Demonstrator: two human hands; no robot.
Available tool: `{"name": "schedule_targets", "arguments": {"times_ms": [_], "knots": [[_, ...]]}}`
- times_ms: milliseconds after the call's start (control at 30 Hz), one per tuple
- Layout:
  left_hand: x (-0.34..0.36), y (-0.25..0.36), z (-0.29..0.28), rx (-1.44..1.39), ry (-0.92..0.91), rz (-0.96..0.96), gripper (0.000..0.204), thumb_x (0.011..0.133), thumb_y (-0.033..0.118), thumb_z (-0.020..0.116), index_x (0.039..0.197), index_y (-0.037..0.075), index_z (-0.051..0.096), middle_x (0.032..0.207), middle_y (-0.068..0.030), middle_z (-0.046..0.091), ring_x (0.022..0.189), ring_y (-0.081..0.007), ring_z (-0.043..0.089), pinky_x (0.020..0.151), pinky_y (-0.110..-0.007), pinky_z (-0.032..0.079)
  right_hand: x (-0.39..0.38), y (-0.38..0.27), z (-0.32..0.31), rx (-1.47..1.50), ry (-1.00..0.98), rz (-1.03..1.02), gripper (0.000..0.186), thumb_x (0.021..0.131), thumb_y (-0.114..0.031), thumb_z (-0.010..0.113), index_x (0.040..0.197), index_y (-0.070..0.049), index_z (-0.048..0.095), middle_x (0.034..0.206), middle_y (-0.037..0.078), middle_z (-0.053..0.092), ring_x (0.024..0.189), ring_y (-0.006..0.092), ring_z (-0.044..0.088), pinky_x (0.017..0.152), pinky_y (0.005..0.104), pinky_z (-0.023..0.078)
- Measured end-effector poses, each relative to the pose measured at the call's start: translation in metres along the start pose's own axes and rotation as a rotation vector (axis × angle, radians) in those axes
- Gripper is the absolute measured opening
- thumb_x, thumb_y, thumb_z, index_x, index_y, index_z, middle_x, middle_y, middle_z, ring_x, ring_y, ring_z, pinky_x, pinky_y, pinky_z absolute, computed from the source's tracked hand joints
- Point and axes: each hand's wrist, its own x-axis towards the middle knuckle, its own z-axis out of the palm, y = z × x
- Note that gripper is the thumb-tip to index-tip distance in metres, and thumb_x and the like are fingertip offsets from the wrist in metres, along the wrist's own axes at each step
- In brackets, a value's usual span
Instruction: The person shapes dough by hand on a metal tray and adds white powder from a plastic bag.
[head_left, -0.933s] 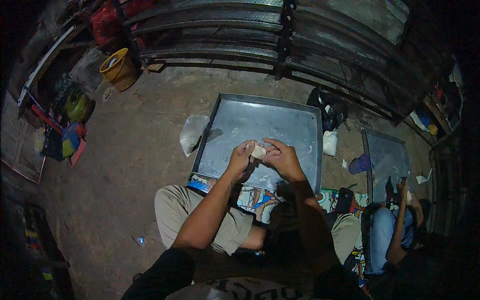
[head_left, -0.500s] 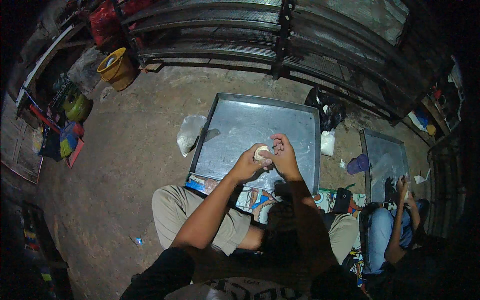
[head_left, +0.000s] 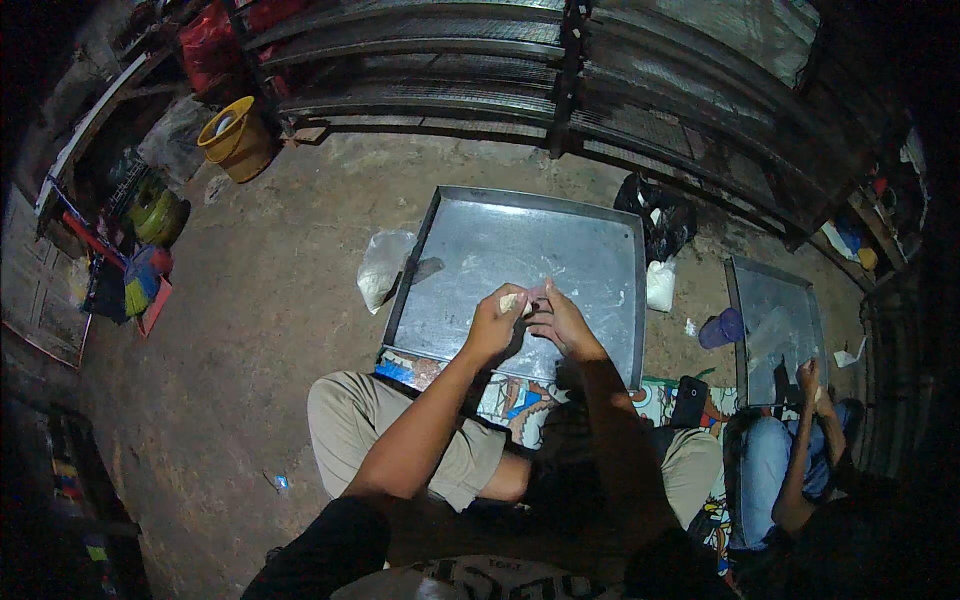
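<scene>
A pale lump of dough point(head_left: 510, 302) sits in my left hand point(head_left: 487, 328), whose fingers are curled round it above the metal tray point(head_left: 440, 335). My right hand point(head_left: 568, 322) faces it from the right, thumb raised and fingers bent toward the left hand but apart. Its fingertips come up close to the dough; whether they touch it I cannot tell. Beneath both hands, the wide shallow tray has whitish smears on its surface. Part of the dough is hidden by my left fingers.
Bags of white powder flank the tray, left point(head_left: 383, 268) and right point(head_left: 660, 285). A black plastic bag point(head_left: 668, 222), purple cup point(head_left: 720, 328) and dark phone point(head_left: 689, 402) lie rightward. Another person's hands point(head_left: 812, 385) work by a second tray point(head_left: 765, 300). A yellow bucket point(head_left: 238, 145) stands near racks point(head_left: 420, 75).
My left fingers have closed further over the dough. My right hand has turned, its thumb now up and its fingers lower, nearer the left hand. The view has shifted slightly.
</scene>
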Motion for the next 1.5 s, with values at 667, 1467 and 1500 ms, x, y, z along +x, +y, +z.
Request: {"name": "schedule_targets", "arguments": {"times_ms": [667,1467,1500], "knots": [[-0.007,0.011,0.004,0.343,-0.431,0.185,0.055,0.096,0.032,0.056,0.143,0.007,0.044,0.147,-0.0178,0.042,0.142,-0.0337,0.03,0.116,-0.042,0.024,0.004,0.019,0.008,0.531,0.305,-0.02,0.065,0.097,-0.065,0.032,0.113,-0.005,0.052,0.1,0.012,0.063,0.086,0.0258,0.065,0.072,0.0403,0.054],[-0.009,0.013,0.023,0.363,-0.114,0.215,0.072,0.081,0.022,0.073,0.143,0.007,0.04,0.128,-0.0192,0.058,0.12,-0.0325,0.056,0.115,-0.042,0.025,0.01,0.035,-0.007,0.537,0.027,-0.153,0.057,0.097,-0.061,0.038,0.101,-0.007,0.057,0.081,0.007,0.06,0.073,0.0217,0.061,0.061,0.0379,0.05],[-0.01,0.016,0.017,0.343,-0.13,0.229,0.079,0.08,0.024,0.074,0.147,0.008,0.034,0.136,-0.0206,0.052,0.127,-0.0341,0.049,0.115,-0.043,0.025,0.009,0.028,0.002,0.526,0.128,-0.026,0.058,0.096,-0.061,0.041,0.098,-0.005,0.057,0.076,0.007,0.059,0.061,0.0206,0.059,0.053,0.0316,0.048]]}}
